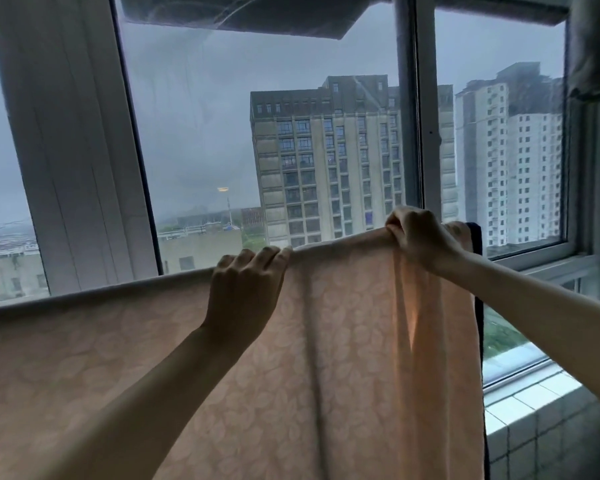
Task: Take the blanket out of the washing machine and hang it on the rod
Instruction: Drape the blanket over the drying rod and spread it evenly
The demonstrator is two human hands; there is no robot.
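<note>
A pale peach blanket (343, 358) with a faint leaf pattern hangs draped over a rod that runs from lower left up to the right; the cloth hides the rod itself. My left hand (246, 289) grips the blanket's top fold near the middle, fingers curled over the edge. Further right and higher, my right hand (418, 235) pinches the top fold in a closed fist. Vertical creases fall below my right hand. The washing machine is out of view.
A dark cloth strip (477, 244) hangs just right of the blanket's edge. Behind stands a large window with white frames (73, 150), showing tall buildings. A tiled sill (534, 403) lies at lower right. Grey fabric (593, 46) hangs at the top right corner.
</note>
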